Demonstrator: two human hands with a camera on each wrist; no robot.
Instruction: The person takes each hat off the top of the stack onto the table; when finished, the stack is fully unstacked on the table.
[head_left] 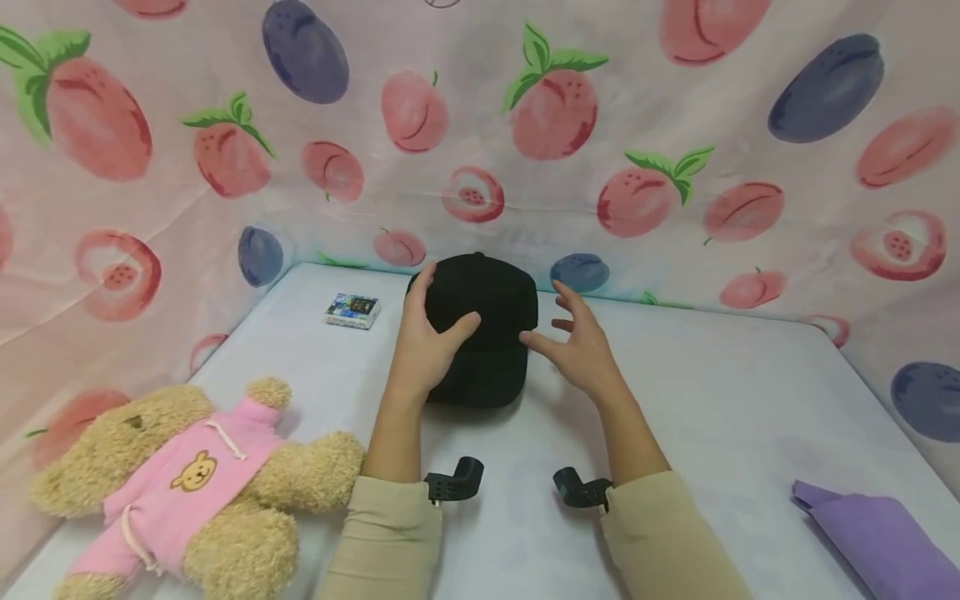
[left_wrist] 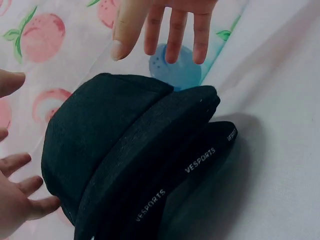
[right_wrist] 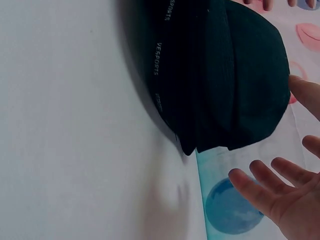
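Note:
A black cap [head_left: 487,333] lies on the white surface near the back cloth, its brim pointing toward me. White "VESPORTS" lettering runs along the inside band of the cap [left_wrist: 125,140]. My left hand [head_left: 423,337] rests on the cap's left side with the thumb laid across the crown and the fingers spread; the left hand [left_wrist: 20,200] shows at the left edge of the left wrist view. My right hand [head_left: 577,337] hovers open by the cap's right side with fingers spread. In the right wrist view the right hand [right_wrist: 285,200] sits a little apart from the cap [right_wrist: 225,75].
A tan teddy bear in a pink hoodie [head_left: 180,483] lies at the front left. A small printed box [head_left: 352,310] sits left of the cap. Purple fabric [head_left: 885,533] lies at the front right. Fruit-print cloth [head_left: 675,125] walls in the back and sides.

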